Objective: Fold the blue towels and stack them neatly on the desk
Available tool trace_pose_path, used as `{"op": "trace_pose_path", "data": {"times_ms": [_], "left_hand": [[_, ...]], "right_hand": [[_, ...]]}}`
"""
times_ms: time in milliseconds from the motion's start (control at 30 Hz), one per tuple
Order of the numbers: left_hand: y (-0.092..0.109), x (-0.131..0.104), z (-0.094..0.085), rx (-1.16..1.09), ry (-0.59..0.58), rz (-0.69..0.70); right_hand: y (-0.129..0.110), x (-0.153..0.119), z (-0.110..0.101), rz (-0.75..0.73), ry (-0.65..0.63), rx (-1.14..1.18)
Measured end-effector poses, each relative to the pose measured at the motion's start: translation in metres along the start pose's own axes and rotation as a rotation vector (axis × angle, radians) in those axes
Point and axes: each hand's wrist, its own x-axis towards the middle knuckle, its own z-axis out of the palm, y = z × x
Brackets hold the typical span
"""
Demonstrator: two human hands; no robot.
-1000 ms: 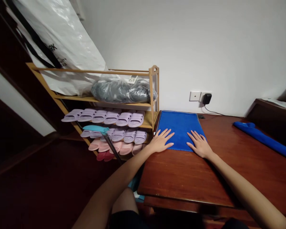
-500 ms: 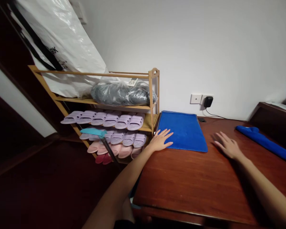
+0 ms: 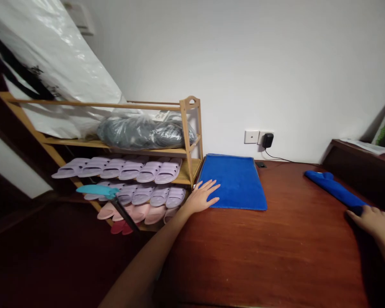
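Observation:
A blue cloth (image 3: 234, 179) lies flat on the brown wooden table (image 3: 259, 256), near the wall. My left hand (image 3: 202, 197) rests on its front left corner with the fingers spread and holds nothing. At the right, a second blue cloth (image 3: 336, 188) lies in a long, narrow bundle. My right hand (image 3: 374, 220) is at the near end of this bundle, with its fingers over the cloth. The fingertips are partly hidden, so whether they grip the cloth cannot be made out.
Left of the table stands a wooden rack (image 3: 192, 141) with purple slippers (image 3: 167, 170), pink slippers (image 3: 155, 214) and a plastic-wrapped grey bundle (image 3: 141, 130). A black charger (image 3: 268, 140) is plugged in at the wall. A dark raised ledge (image 3: 349, 164) borders the right side.
My right hand has moved right, from bare table to the bundled blue cloth. My left hand stays on the flat cloth. The view has shifted to the right.

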Motion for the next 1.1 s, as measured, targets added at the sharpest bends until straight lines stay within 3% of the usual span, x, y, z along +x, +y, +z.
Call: {"op": "trace_pose_path", "data": {"times_ms": [33, 100, 200, 333, 433, 500, 567, 633, 700, 800, 933, 1100], "left_hand": [[0.000, 0.000, 0.000, 0.006, -0.001, -0.003], [0.001, 0.000, 0.000, 0.018, -0.003, -0.007], [0.002, 0.000, 0.000, 0.030, -0.015, -0.002], [0.001, 0.000, -0.003, 0.039, -0.004, -0.008], [0.015, -0.004, -0.011, 0.035, 0.024, 0.014], [0.039, -0.010, -0.022, 0.002, 0.011, 0.087], [0.077, -0.020, -0.033, -0.065, -0.020, 0.212], [0.122, -0.033, -0.042, -0.140, -0.055, 0.350], [0.163, -0.047, -0.043, -0.200, -0.098, 0.435], [0.197, -0.066, -0.033, -0.244, -0.183, 0.471], [0.192, -0.088, -0.027, -0.242, -0.210, 0.432], [0.157, -0.127, -0.060, -0.209, -0.231, 0.413]], "right_hand": [[-0.017, -0.003, -0.006, 0.048, -0.096, -0.085], [-0.056, -0.017, -0.018, -0.031, -0.210, -0.137], [-0.126, -0.065, -0.034, -0.178, -0.224, -0.104], [-0.222, -0.160, -0.074, -0.354, -0.101, 0.001], [-0.264, -0.208, -0.115, -0.447, -0.145, 0.276], [-0.269, -0.213, -0.137, -0.506, -0.231, 0.433], [-0.258, -0.197, -0.144, -0.470, -0.238, 0.489], [-0.243, -0.171, -0.136, -0.397, -0.188, 0.458], [-0.230, -0.145, -0.118, -0.425, -0.200, 0.381], [-0.222, -0.127, -0.092, -0.526, -0.308, 0.266], [-0.222, -0.144, -0.085, -0.551, -0.375, 0.213], [-0.217, -0.197, -0.103, -0.606, -0.217, 0.156]]}}
